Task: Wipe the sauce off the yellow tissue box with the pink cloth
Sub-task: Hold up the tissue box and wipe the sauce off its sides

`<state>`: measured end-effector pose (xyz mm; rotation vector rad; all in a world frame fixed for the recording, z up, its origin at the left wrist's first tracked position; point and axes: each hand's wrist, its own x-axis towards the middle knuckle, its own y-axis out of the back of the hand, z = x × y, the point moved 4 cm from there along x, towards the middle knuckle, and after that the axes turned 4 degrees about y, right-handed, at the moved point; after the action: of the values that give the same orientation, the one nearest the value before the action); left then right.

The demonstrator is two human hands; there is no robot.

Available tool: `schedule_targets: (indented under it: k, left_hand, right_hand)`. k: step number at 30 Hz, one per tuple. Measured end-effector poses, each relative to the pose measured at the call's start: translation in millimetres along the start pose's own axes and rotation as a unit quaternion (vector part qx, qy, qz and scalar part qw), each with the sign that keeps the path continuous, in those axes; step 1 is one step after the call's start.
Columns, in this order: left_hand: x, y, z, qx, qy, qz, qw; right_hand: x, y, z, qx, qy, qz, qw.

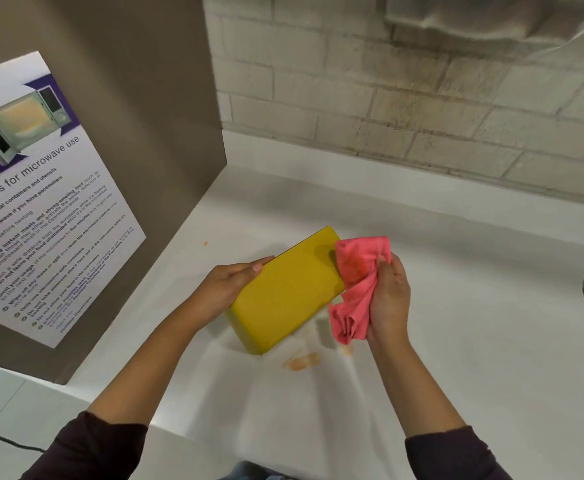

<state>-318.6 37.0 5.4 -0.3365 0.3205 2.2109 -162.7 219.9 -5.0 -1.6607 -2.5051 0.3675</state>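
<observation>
the left hand [229, 287] grips the yellow tissue box [285, 292], tilting it up off the white bench [456, 341], likely to expose its face. the right hand [389, 299], fingers curled around the bunched pink cloth [356, 282], presses it against the box's far corner. orange smears [301, 362] mark the bench below.
</observation>
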Motion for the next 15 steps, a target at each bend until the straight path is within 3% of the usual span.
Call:
schedule_targets:
  k: [5,9,12,15]
  left_hand:
    - [2,4,-3,-0.011,-0.004,0.019,1.0]
    - [4,7,-6,-0.018,-0.007,0.022,1.0]
    - [5,8,-5,0.004,-0.006,0.018,1.0]
    - [4,7,-5,0.021,-0.009,0.006,1.0]
  right_hand:
    - [-52,-29,9,-0.06,0.037,-0.096,0.993]
    - [-98,-50,18,-0.054,-0.055,-0.221,0.972]
    - [-110,-55,19,-0.086,-0.052,-0.301,0.948]
    - [-106,-44,15,-0.029,-0.114,-0.269,0.956]
